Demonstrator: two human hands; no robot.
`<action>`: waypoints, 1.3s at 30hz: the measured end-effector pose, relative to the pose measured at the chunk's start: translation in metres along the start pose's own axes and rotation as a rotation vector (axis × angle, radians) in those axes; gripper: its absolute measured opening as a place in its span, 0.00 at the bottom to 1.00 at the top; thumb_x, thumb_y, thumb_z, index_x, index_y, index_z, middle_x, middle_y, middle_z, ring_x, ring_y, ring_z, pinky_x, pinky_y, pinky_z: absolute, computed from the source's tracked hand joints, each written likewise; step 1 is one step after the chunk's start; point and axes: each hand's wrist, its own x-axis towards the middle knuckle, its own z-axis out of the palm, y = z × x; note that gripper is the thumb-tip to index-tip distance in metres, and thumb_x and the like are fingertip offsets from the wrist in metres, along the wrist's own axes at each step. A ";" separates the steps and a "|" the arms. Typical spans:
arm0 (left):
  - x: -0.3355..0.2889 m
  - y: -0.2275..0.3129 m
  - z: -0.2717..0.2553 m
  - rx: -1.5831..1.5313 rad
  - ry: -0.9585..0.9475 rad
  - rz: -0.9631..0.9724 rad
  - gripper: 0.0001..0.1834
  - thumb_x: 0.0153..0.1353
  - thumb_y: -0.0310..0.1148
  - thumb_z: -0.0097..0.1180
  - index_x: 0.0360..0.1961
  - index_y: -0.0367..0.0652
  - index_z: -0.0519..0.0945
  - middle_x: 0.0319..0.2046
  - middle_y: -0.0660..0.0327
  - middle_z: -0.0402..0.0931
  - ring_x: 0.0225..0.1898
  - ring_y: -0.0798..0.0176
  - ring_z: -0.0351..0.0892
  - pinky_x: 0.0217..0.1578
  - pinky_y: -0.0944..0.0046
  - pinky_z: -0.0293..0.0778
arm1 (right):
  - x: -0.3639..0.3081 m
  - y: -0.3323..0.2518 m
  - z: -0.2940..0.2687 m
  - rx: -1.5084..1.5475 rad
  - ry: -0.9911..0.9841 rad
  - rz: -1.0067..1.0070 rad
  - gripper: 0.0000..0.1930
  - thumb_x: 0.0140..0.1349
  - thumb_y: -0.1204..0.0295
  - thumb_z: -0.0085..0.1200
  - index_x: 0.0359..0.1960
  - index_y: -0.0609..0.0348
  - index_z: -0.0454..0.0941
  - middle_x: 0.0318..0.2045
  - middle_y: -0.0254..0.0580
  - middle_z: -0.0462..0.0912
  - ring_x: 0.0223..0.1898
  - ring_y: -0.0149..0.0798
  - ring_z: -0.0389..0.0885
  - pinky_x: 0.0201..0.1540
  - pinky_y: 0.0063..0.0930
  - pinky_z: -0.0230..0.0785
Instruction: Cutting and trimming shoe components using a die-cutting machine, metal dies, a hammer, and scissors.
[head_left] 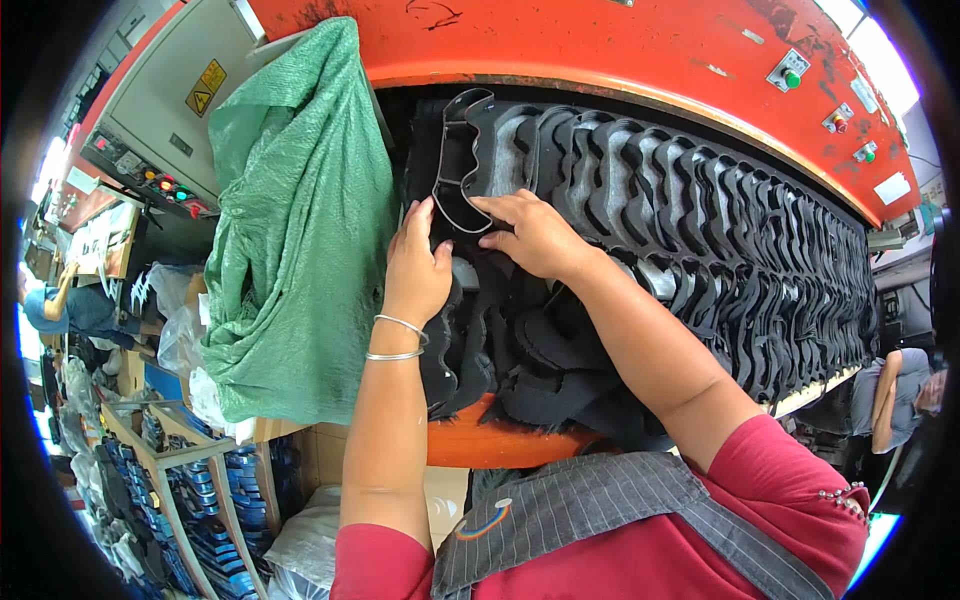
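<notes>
A curved metal cutting die (450, 183), a thin-walled wavy outline with crossbars, rests on black sheet material (690, 205) under the red machine. At the die's near left edge, the fingers of my left hand (418, 265) press against its wall, the thumb bent inward. My right hand (532, 236) grips the near right edge between thumb and fingers. Rows of wavy cut-outs run through the sheet to the right of the die. Loose black scraps (560, 385) lie heaped just below my hands, and the fingertips are partly hidden against the dark material.
A green woven cloth (300, 230) drapes beside my left arm. The red machine body (620, 50) spans the far side, with push buttons (791, 78) at right. A grey control cabinet (165, 95) and wooden rack (190, 460) stand left. Other people are at both sides.
</notes>
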 end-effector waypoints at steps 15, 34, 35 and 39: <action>0.004 0.005 -0.004 0.081 -0.105 0.002 0.32 0.57 0.16 0.48 0.64 0.32 0.57 0.62 0.42 0.59 0.64 0.46 0.61 0.65 0.56 0.58 | -0.005 0.019 0.017 0.038 0.277 -0.151 0.22 0.39 0.80 0.62 0.42 0.63 0.82 0.31 0.44 0.85 0.29 0.42 0.79 0.37 0.31 0.72; 0.068 0.075 -0.002 0.177 0.236 -0.056 0.28 0.59 0.30 0.57 0.60 0.38 0.66 0.55 0.47 0.72 0.57 0.52 0.72 0.57 0.61 0.66 | -0.050 0.013 -0.218 0.124 0.362 0.039 0.37 0.51 0.63 0.66 0.62 0.59 0.65 0.58 0.50 0.72 0.61 0.44 0.70 0.63 0.36 0.60; 0.072 0.103 0.017 0.007 0.180 -0.097 0.24 0.59 0.30 0.57 0.57 0.39 0.69 0.51 0.51 0.75 0.52 0.58 0.75 0.54 0.63 0.68 | -0.077 0.031 -0.247 0.208 0.494 0.043 0.32 0.54 0.69 0.63 0.62 0.60 0.66 0.59 0.46 0.72 0.61 0.41 0.69 0.62 0.34 0.61; 0.111 0.196 0.117 -0.199 -0.163 0.014 0.11 0.60 0.33 0.58 0.43 0.41 0.80 0.38 0.58 0.80 0.39 0.65 0.79 0.41 0.65 0.75 | -0.161 0.149 -0.345 0.193 0.861 0.068 0.26 0.66 0.75 0.45 0.66 0.64 0.57 0.64 0.46 0.64 0.66 0.38 0.59 0.66 0.31 0.52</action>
